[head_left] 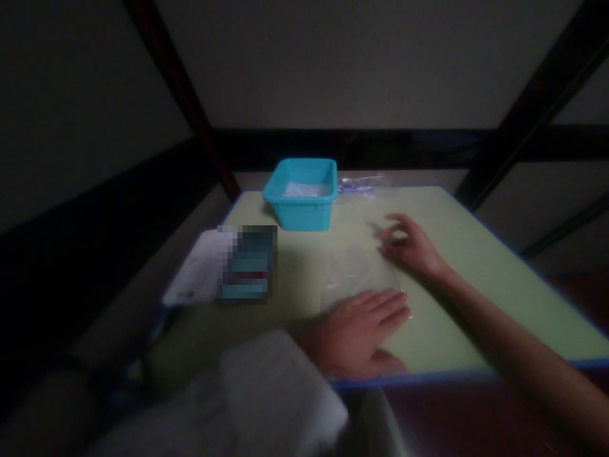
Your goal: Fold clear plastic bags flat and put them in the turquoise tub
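A clear plastic bag [354, 270] lies flat near the front of the pale yellow-green table, its outline faint. My left hand [359, 330] rests flat across the bag's near part, fingers stretched to the right. Just beyond the bag's far right corner is my right hand [409, 244], its fingers curled round toward the thumb in a pinch. Whether anything thin is between those fingertips cannot be made out. A light-coloured sleeve [280, 393] covers my left forearm, while my right forearm is bare.
At the back of the table [442, 222] stands a turquoise plastic basket [304, 216] with something white inside. Crinkled clear plastic [364, 184] lies to its right. On the left are a white sheet [200, 266] and a pixelated dark rectangular item [250, 263]. Blue edging borders the table.
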Demonstrator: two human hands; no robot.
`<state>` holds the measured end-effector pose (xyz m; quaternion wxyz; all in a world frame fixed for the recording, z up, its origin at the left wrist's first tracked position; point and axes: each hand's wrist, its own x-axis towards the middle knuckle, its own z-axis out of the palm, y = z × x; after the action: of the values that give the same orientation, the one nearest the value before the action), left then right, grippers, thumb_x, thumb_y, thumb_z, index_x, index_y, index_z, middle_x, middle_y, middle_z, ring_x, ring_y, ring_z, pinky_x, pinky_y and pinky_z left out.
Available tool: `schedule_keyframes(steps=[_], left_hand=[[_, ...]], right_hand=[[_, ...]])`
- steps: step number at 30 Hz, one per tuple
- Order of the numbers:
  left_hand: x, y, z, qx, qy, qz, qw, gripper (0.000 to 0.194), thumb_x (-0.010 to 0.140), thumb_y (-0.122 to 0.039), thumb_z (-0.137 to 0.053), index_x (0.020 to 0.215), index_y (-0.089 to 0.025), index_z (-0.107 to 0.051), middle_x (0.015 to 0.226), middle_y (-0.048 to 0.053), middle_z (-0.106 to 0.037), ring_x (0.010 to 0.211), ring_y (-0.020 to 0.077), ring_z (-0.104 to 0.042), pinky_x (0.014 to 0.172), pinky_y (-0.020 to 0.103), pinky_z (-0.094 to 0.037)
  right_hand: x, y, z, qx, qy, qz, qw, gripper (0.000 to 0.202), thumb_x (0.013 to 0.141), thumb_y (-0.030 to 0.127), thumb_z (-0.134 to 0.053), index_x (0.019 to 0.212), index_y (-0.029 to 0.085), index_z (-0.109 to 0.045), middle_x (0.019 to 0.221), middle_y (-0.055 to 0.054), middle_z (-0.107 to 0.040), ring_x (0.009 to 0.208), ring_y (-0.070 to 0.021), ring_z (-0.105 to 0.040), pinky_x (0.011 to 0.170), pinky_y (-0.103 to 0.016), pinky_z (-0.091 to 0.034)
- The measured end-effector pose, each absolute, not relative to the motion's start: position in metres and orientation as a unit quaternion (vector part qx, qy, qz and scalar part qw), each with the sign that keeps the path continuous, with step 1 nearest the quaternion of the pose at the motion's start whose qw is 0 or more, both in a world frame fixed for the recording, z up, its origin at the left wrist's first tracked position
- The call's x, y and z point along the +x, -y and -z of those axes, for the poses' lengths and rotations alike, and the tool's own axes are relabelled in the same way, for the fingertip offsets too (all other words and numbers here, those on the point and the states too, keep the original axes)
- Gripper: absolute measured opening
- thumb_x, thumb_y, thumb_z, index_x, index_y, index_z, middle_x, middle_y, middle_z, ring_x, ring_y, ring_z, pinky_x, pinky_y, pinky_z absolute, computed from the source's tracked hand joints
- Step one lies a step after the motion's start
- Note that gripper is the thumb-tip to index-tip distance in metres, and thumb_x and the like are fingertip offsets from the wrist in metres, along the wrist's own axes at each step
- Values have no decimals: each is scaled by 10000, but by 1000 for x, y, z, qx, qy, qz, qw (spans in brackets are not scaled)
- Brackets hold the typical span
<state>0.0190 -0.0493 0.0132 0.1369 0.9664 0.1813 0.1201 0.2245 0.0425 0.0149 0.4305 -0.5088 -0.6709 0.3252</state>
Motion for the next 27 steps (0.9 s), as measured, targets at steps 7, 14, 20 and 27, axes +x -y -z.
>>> schedule_keyframes(steps=[7, 14, 20, 27], left_hand=[[17, 51, -21, 963, -222, -125, 91, 641, 899, -475, -445, 1396, -92, -309, 1507, 122, -254, 1407, 215, -174, 1155, 364, -186], [2, 33, -16, 902, -401, -161, 0, 491, 946, -302, -306, 1351, -26, -339, 1455, 197, -336, 1372, 224, -280, 1134, 391, -241], [4, 24, -1, 897, -425, -125, -10, 501, 948, -322, -313, 1330, -4, -374, 1441, 212, -351, 1360, 242, -303, 1117, 385, -263], [2, 26, 0, 897, -427, -114, -20, 520, 952, -335, -329, 1350, -2, -360, 1465, 206, -306, 1376, 249, -263, 1133, 380, -224]], right_hand=[[222, -26, -23, -545, 723, -134, 404, 283, 780, 188, -467, 1033, 142, -586, 987, -114, -644, 780, -198, -644, 645, -317, -540], [181, 29, -16, -462, 862, -30, 206, 513, 864, 206, -360, 1346, 43, -427, 1394, -205, -433, 1296, -276, -399, 1057, -458, -343], [174, 36, 5, -474, 868, 9, 148, 563, 923, 322, -289, 1393, 20, -358, 1442, -221, -339, 1360, -266, -275, 1092, -476, -267], [180, 35, 12, -479, 866, 36, 136, 593, 937, 362, -264, 1392, -8, -346, 1449, -231, -315, 1367, -275, -250, 1098, -462, -257]])
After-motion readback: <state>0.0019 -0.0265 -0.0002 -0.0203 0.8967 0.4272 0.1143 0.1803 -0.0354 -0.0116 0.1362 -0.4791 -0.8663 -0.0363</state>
